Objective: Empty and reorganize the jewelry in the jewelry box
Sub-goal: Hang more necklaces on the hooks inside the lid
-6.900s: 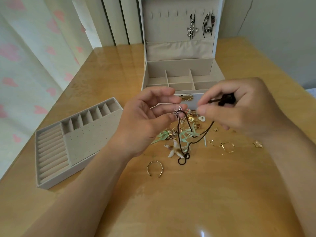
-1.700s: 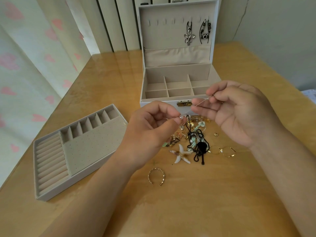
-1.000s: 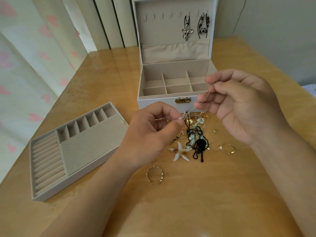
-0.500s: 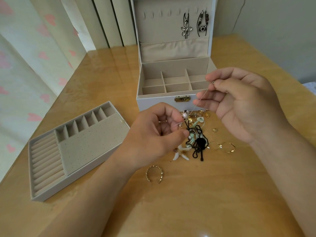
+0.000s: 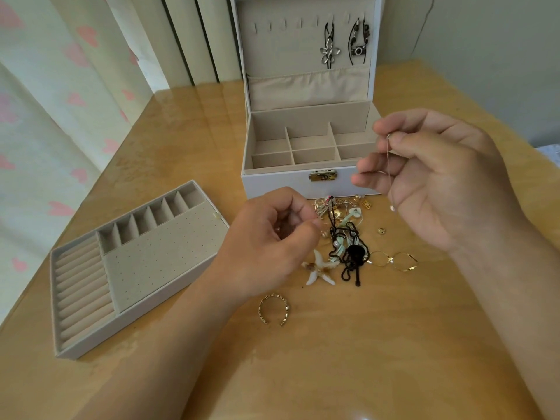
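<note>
My right hand (image 5: 433,183) pinches a thin silver chain (image 5: 388,159) between thumb and forefinger, in front of the open jewelry box (image 5: 288,181). A small pearl hangs free at the chain's lower end. My left hand (image 5: 269,241) hovers curled beside the jewelry pile (image 5: 348,237), with nothing visible in its fingers. The pile on the table holds a black cord necklace, mint pieces, gold bits and a starfish clip (image 5: 318,268). The box's compartments hold nothing. Two pendants (image 5: 328,51) hang in the lid.
The beige insert tray (image 5: 163,256), holding nothing, lies on the wooden table to the left. A gold cuff ring (image 5: 273,309) sits in front of the pile and gold hoop earrings (image 5: 397,260) to its right. A curtain runs along the left.
My left hand has let go of the pearl end and dropped toward the pile. The chain now hangs from my right hand alone, which has lifted slightly.
</note>
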